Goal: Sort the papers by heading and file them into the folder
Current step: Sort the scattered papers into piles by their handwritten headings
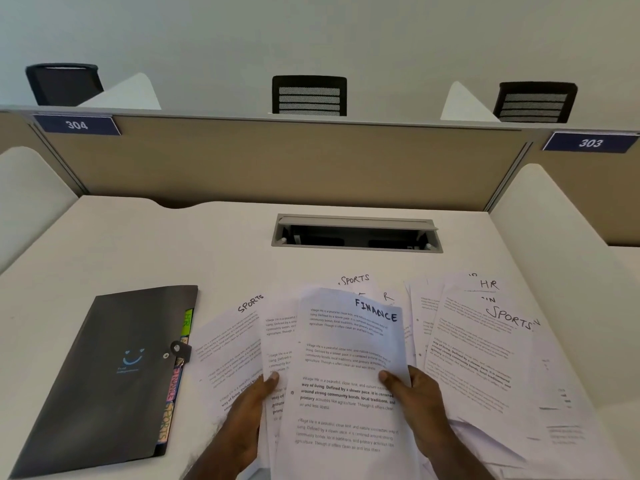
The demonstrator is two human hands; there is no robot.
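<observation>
The right hand [420, 398] has a grip on the white printed sheet headed "FINANCE" [349, 368], thumb pressed on its face near the right edge, fingers hidden behind it. The left hand [247, 407] grips the neighbouring sheets just left of the FINANCE sheet, thumb tip on the paper, the rest of the fingers underneath and out of sight. The FINANCE sheet is lifted a little, its top edge curling above the others.

Around that sheet the loose white papers [485, 358] fan out over the pale tabletop [173, 244]. Left of the FINANCE sheet a page headed "SPORTS" [228, 341] lies tilted; behind it another "SPORTS" heading shows; to its right lie pages marked "HR" and "SPORTS", overlapping one another.

Further left of the FINANCE sheet, apart from the fan of papers, lies the dark grey plastic expanding folder [104, 372], closed, with a blue smiley mark on its cover and a snap tab at its right edge. Coloured divider tabs [176, 375] stick out along that edge, lettered HR, FINANCE and SPORTS.

Beyond the FINANCE sheet a grey cable hatch [356, 233] is set into the tabletop, its lid open. Behind it stands a beige partition [277, 161] bearing blue number plates 304 and 303, with black mesh-backed chairs [309, 95] past it.
</observation>
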